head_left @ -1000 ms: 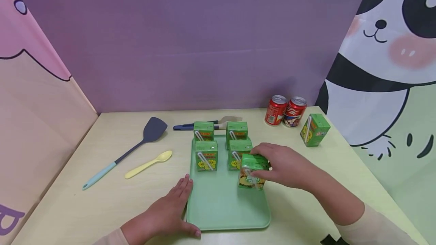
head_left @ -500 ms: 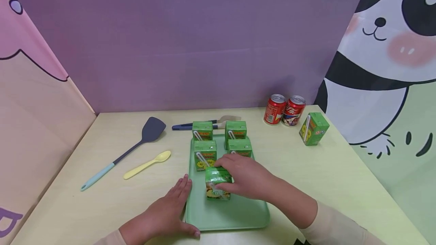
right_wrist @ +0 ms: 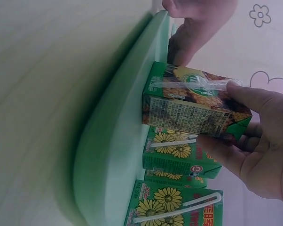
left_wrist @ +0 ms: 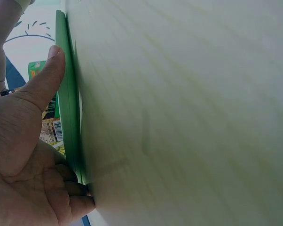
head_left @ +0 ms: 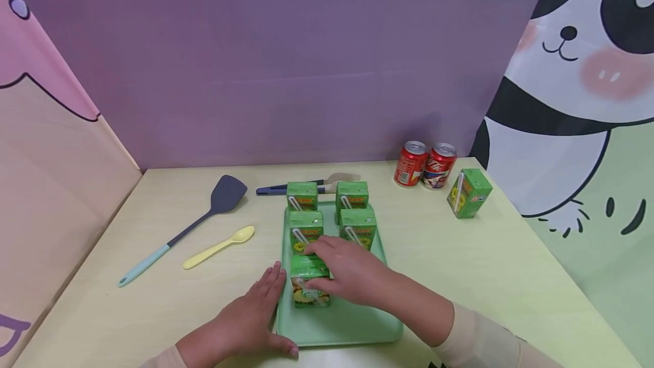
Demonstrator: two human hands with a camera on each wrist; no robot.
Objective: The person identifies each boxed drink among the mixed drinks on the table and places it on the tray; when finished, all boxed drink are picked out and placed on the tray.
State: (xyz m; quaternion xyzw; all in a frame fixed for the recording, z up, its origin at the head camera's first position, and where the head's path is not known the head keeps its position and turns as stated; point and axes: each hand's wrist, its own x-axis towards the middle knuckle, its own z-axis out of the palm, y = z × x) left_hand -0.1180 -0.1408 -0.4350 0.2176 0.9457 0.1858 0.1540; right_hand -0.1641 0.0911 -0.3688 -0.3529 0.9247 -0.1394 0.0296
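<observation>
My right hand [head_left: 352, 270] grips the top of a green juice box [head_left: 310, 291], thumb on its near face and fingers behind. In the right wrist view this juice box [right_wrist: 191, 101] has its base at the floor of the green tray [right_wrist: 127, 141], and a wrapped straw runs along its side. Behind it, several more green juice boxes [head_left: 306, 226] with yellow flowers stand upright in two rows on the tray [head_left: 352, 325]. My left hand [head_left: 245, 317] lies with straight fingers along the tray's left edge, its thumb at the near left corner.
To the left lie a spatula [head_left: 227, 195] and a yellow spoon [head_left: 217, 247]. Utensils with dark handles [head_left: 271, 191] lie behind the tray. Two red cans [head_left: 410, 164] and another juice box [head_left: 469, 193] stand at the back right. A purple backdrop [head_left: 327, 61] rises behind the table.
My right hand has carried the juice box leftward and nearer across the tray, to the spot in front of the left row. My left hand stays at the tray's edge.
</observation>
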